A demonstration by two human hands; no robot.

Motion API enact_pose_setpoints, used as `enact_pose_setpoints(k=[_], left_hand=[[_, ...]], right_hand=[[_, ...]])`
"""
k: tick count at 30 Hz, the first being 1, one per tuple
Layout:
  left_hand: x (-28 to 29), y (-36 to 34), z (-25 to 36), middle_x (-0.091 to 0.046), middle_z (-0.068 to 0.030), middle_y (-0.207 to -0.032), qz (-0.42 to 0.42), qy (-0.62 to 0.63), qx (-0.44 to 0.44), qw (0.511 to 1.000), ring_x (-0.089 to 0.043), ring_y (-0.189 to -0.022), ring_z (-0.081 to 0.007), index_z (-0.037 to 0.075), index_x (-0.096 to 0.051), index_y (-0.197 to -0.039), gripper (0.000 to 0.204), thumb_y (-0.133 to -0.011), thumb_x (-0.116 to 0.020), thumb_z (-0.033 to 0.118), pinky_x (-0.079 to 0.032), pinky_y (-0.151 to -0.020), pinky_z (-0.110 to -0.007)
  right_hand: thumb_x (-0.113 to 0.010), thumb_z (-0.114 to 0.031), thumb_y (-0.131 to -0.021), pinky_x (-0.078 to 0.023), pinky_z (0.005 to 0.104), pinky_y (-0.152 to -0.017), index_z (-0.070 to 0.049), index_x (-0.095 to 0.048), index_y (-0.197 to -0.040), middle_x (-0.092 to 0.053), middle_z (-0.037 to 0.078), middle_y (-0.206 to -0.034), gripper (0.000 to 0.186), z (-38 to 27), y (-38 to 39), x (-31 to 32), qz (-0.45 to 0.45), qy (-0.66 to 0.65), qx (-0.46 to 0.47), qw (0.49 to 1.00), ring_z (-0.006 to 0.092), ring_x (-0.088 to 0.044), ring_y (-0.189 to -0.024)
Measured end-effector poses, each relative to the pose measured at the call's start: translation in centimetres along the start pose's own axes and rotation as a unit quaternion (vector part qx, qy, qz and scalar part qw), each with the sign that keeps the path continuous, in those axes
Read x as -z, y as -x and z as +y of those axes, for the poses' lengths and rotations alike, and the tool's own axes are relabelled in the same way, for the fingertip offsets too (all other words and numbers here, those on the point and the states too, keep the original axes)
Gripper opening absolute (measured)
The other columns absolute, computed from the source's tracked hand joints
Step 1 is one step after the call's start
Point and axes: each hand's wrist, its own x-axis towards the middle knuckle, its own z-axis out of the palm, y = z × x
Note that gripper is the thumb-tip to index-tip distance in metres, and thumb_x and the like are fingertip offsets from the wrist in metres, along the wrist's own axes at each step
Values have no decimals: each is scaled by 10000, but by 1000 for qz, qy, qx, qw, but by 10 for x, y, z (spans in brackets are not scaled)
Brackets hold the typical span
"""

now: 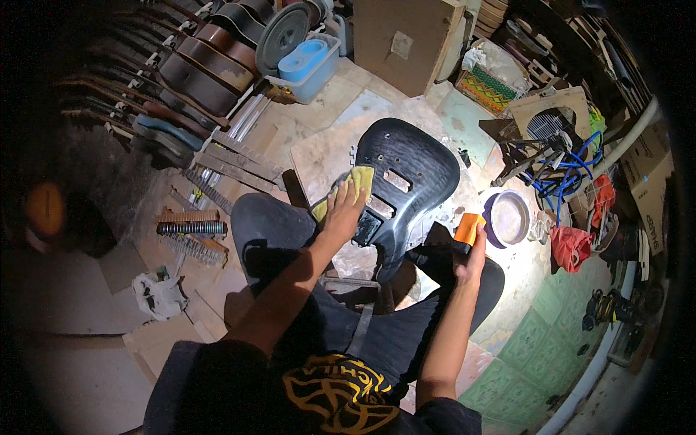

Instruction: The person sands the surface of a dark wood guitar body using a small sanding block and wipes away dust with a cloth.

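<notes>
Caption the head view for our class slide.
Left hand flat on yellow cloth against dark guitar body; right hand holding orange-and-black object.

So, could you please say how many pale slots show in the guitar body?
2: one slot near the middle of the black guitar body, the other slot nearer its narrow neck end. The yellow cloth under the left hand could hide more.

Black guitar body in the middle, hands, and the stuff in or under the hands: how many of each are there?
Black guitar body: 1
Hands: 2, left hand and right hand
Yellow cloth: 1
Orange-and-black block: 1
Total: 5
</notes>
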Motion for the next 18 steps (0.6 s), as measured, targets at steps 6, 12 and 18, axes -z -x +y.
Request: enact_pose_setpoints(k=[6, 12, 18], left_hand=[[-32, 8, -26, -164, -275, -1643, 3, 30, 181, 983, -203, -1493, -500, 82, -248, -1595, 727, -912, -486, 8, -252, -1214, -514], [-26, 7, -83, -594, -348, -1262, 9, 251, 291, 923, -608, -1166, -455, 3, -537, -1407, 548, -875, -560, 132, -487, -994, -489], [-32, -16, -91, -522, -312, -1406, 201, 336, 208, 896, -524, -1306, -427, 47, -542, -1430, 596, -871, -679, 205, -429, -1088, -442]], right_hand=[[-640, -436, -956, -549, 327, -778, -99, -603, -1277, -665, 53, -1088, 467, 3, -5, 10, 16, 20, 16, 1000, 203, -662, -915], [-595, -418, -991, -560, 335, -767, -97, -610, -1261, -679, 57, -1074, 419, 1, 3, 6, -14, -19, -5, 1000, 200, -667, -913], [-498, -565, -1005, -597, 343, -673, -81, -636, -1208, -701, 89, -1020, 543, 4, 18, -16, -123, -34, -64, 990, 227, -704, -824]])
